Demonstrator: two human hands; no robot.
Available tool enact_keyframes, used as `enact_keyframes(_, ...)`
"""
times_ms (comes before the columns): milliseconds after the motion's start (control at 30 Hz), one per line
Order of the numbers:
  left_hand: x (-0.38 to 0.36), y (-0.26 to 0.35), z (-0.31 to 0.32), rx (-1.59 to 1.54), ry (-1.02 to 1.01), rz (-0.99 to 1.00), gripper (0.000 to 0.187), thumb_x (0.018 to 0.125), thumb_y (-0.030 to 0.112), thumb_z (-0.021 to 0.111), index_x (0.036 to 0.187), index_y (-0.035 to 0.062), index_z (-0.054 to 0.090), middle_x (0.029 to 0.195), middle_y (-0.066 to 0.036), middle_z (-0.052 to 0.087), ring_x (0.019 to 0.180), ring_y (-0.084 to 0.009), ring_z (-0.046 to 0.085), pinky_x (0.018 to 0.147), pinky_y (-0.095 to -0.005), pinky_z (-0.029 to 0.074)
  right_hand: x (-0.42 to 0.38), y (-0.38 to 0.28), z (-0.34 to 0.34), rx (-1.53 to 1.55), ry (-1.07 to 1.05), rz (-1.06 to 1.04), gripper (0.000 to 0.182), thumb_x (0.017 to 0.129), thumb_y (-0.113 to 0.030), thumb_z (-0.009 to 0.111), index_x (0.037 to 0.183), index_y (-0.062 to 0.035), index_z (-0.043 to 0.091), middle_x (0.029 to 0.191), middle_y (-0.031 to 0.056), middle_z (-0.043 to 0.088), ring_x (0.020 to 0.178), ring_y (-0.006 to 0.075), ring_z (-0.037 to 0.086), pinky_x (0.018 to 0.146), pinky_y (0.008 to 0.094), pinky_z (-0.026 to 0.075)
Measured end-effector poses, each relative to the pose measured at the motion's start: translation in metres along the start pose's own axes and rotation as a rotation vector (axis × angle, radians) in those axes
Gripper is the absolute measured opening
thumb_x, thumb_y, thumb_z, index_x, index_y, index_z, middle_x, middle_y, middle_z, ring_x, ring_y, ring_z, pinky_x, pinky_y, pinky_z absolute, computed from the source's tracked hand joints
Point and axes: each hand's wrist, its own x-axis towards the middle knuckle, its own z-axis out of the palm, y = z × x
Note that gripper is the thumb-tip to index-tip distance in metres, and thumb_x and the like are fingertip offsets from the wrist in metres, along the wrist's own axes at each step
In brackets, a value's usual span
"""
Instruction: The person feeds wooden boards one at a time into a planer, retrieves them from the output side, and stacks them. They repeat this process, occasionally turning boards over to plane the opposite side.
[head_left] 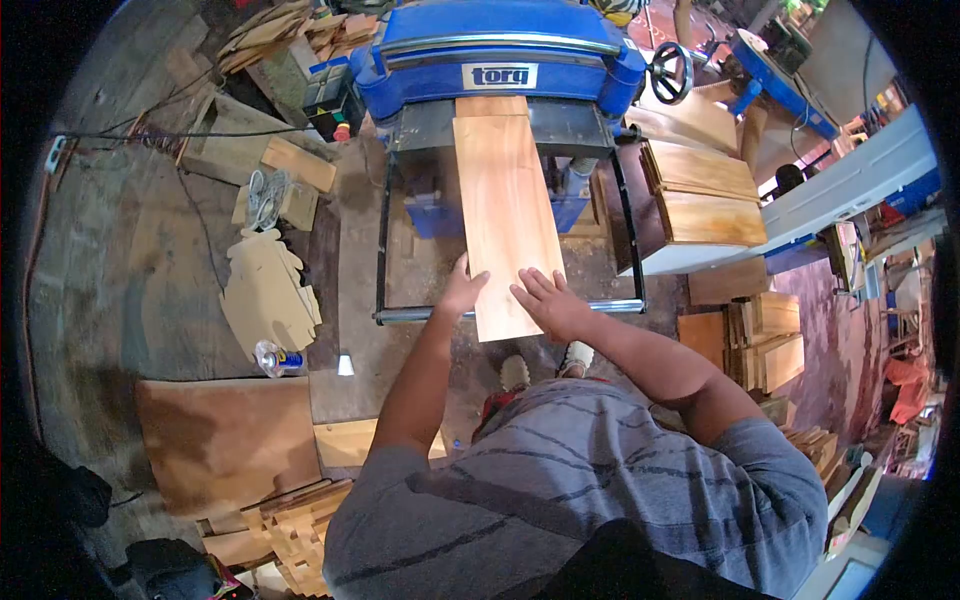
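Note:
A long light-wood board (508, 200) lies on the infeed table of a blue thickness planer (500, 45) labelled "torq". Its near end sticks out past the front roller (625, 306) toward my body. Against its far end, another wooden board (490, 105) sits partly inside the machine. My left hand (463, 288) grips the board's left edge, thumb on top and the other fingers mostly hidden. On the top face near the right edge, my right hand (553, 303) lies flat with fingers stretched out and somewhat apart.
Stacked boards (705, 205) stand right of the planer, with more wood blocks (765, 340) lower down. A handwheel (670, 73) juts from the machine's right side. To the left are flattened cardboard (265, 290), a can (280, 359) and a brown sheet (225, 440) on the floor.

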Motion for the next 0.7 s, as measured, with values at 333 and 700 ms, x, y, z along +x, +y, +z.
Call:
enact_keyframes(333, 0.027, -0.016, 0.012, 0.294, 0.151, 0.189, 0.072, 0.094, 0.013, 0.054, 0.152, 0.001, 0.012, 0.145, -0.025, 0.039, 0.13, -0.0297, 0.045, 0.107, -0.0345, 0.035, 0.014, 0.02, -0.033, 0.005, -0.165, 0.019, 0.078, 0.08, -0.005, 0.063, 0.149, -0.0072, 0.026, 0.157, 0.0199, 0.016, 0.146, 0.0336, 0.016, 0.113, 0.059, 0.022)
enact_keyframes(700, 0.052, 0.008, 0.018, 0.211, 0.232, 0.123, 0.063, 0.096, 0.015, 0.05, 0.151, 0.0019, 0.02, 0.14, -0.025, 0.047, 0.124, -0.0299, 0.051, 0.104, -0.0352, 0.038, 0.045, 0.052, -0.026, 0.1, -0.134, 0.019, 0.08, 0.076, -0.007, 0.065, 0.148, -0.0053, 0.028, 0.156, 0.0224, 0.017, 0.147, 0.0345, 0.014, 0.114, 0.0582, 0.021)
